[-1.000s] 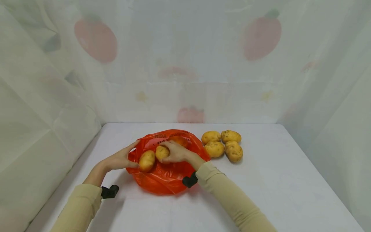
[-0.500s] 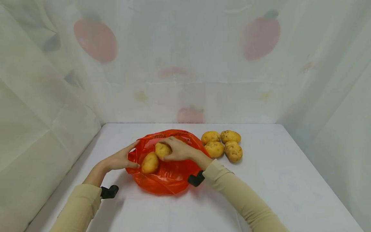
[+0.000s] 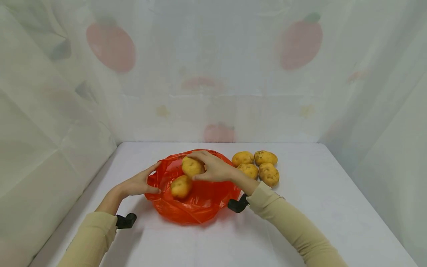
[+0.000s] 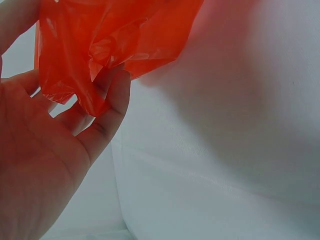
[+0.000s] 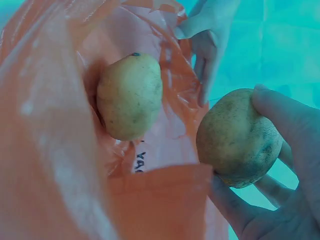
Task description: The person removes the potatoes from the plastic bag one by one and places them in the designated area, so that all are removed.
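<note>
A red plastic bag (image 3: 210,198) lies spread with its mouth up on the white table. My left hand (image 3: 138,184) grips its left edge; in the left wrist view, fingers (image 4: 117,95) are curled round the thin film (image 4: 70,55). Above the bag's mouth, my right hand (image 3: 213,168) holds a potato (image 3: 192,167) between thumb and fingers. The right wrist view shows this held potato (image 5: 237,137) at the bag's rim. Another potato (image 3: 181,186) rests in the bag, also visible in the right wrist view as a pale potato (image 5: 131,96) against the film.
Several potatoes (image 3: 268,174) sit in a group on the table (image 3: 300,207), right of the bag. Behind the table hangs a pale curtain (image 3: 260,111) with faded fruit prints, and similar sheets (image 3: 33,148) close off both sides.
My right hand has moved right and up with its potato. The other potato has shifted right inside the bag, away from my left thumb. My left hand stays in place.
</note>
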{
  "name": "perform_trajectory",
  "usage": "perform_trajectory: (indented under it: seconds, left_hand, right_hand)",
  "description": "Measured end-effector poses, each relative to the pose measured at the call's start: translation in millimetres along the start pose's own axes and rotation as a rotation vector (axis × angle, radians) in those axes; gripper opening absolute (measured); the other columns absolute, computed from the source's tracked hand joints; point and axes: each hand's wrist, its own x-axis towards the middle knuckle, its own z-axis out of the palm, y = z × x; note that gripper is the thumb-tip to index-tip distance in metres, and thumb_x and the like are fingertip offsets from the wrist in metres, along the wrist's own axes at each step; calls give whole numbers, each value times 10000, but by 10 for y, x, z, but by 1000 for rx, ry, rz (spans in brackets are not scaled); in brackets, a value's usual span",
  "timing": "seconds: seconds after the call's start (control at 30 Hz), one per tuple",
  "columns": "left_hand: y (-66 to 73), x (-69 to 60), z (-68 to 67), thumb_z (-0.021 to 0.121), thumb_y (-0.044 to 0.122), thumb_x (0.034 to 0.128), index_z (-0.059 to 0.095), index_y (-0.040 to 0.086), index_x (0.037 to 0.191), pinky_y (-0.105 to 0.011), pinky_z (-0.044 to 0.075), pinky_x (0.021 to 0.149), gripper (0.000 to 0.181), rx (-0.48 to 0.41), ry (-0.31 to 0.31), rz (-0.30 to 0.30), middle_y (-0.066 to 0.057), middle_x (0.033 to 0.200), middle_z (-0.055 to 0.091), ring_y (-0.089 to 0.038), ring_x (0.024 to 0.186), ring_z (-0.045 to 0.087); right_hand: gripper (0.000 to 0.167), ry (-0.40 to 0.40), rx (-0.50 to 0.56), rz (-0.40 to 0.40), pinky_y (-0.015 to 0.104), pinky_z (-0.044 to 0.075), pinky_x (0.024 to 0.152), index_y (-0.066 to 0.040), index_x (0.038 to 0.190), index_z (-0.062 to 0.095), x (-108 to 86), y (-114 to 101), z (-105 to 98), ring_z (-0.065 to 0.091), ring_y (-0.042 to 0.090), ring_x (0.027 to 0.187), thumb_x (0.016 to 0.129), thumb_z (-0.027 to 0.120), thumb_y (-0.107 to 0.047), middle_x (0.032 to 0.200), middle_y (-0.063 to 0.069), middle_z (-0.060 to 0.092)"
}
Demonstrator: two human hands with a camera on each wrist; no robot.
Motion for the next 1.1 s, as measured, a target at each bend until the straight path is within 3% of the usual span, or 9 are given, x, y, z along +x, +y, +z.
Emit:
perform_trajectory:
  seconds: [0.13, 0.57, 0.77, 0.93, 1.1]
  left_hand:
    - [-2, -2, 5, 729, 218, 756, 69, 191, 1494, -602, 339, 983, 991, 3, 5, 15, -166, 1509, 164, -401, 1343, 197]
    - [38, -18, 9, 723, 205, 767, 61, 169, 1494, -589, 359, 974, 984, -4, 2, 22, -178, 1505, 167, -407, 1336, 207]
    - [25, -13, 10, 722, 202, 766, 62, 171, 1495, -593, 354, 976, 984, -1, 5, 26, -174, 1509, 160, -408, 1337, 201]
    - [18, -11, 11, 723, 197, 763, 65, 173, 1495, -574, 387, 958, 984, -3, 5, 22, -172, 1506, 166, -407, 1327, 219]
    - [19, -14, 6, 724, 193, 762, 68, 174, 1494, -558, 408, 946, 983, -6, 7, 20, -172, 1505, 166, -409, 1321, 229]
  right_hand:
    - [643, 39, 28, -15, 293, 448, 911, -254, 1378, 385, -79, 5, -80, 408, 111, 1178, 812, 688, -304, 1367, -6, 391]
    - [690, 130, 92, 19, 386, 390, 1010, -241, 1407, 339, -414, 110, -323, 356, 149, 1268, 817, 695, -268, 1444, -15, 313]
    - [692, 181, 151, 54, 331, 495, 870, -254, 1403, 340, -608, 155, -421, 452, 235, 1182, 814, 702, -243, 1444, -10, 303]
    - [706, 230, 249, 93, 319, 517, 845, -268, 1394, 351, -767, 191, -458, 493, 297, 1162, 799, 717, -160, 1422, -26, 320]
    - [709, 242, 354, 145, 395, 493, 893, -278, 1394, 337, -958, 244, -467, 461, 319, 1197, 804, 714, -167, 1443, -29, 288]
